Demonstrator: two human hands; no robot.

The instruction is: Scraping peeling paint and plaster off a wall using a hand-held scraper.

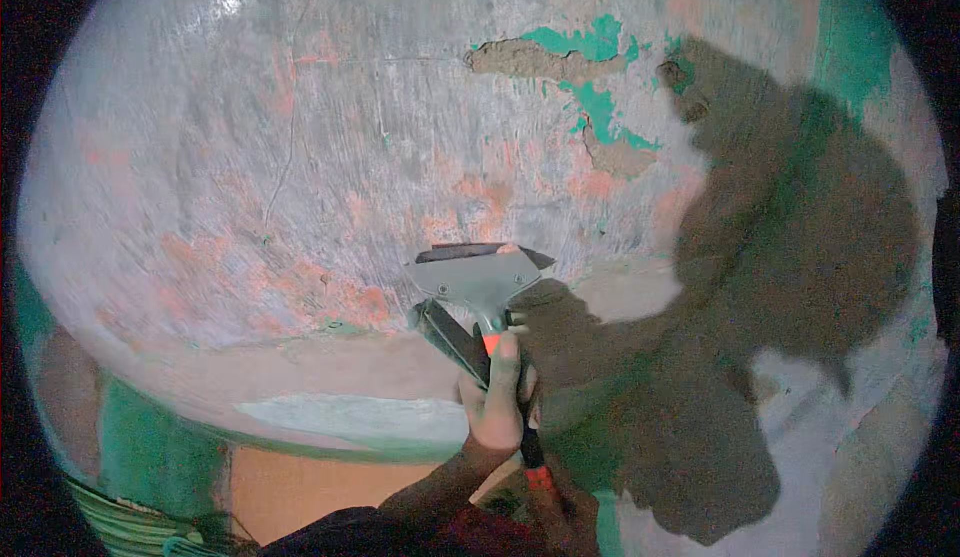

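Note:
A wide-bladed scraper [476, 275] with a grey metal head, two screws and a black-and-red handle points up at a patchy painted wall [375, 144]. Its head is at the lower part of the scraped surface; whether the edge touches is hard to tell. My left hand [496, 410] wraps the handle just below the head, thumb along it. A dark flat strip-like piece [452, 341] slants out beside that hand, and it seems held there too. Lower down, my right hand [562, 508], dim and partly cut off by the frame, grips the handle near its red band [538, 477].
Broken plaster [540, 61] and green paint remnants [600, 103] mark the upper wall. A thin crack [289, 159] runs down the left. A large shadow [795, 219] covers the right. An orange-tan panel [300, 486] and striped fabric-like material [135, 519] lie below left.

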